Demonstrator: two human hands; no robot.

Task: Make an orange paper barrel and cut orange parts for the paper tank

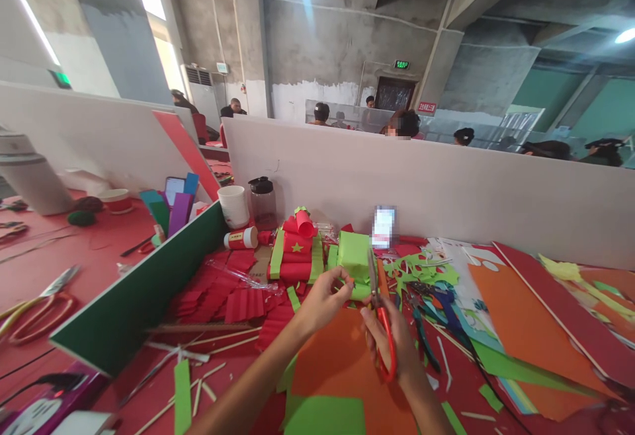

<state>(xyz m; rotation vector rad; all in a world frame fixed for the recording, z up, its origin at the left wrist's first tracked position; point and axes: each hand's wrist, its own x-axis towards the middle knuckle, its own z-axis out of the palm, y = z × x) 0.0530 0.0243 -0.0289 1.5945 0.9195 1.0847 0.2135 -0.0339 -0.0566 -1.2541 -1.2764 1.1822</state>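
My right hand is closed around scissors with red handles, their blades pointing up and away from me. Just left of the blades, my left hand has its fingertips pinched together. A tiny orange spot shows at the fingertips, too small to make out. Beneath both hands lies an orange sheet, with a green piece on its near part. Beyond my hands stand a light-green paper-covered block and a red paper model with green strips and a star.
Folded red paper and thin sticks lie to the left, beside a green board. Dark-handled pliers and a blue tool lie right of my hands. A phone leans on the white partition; people sit beyond.
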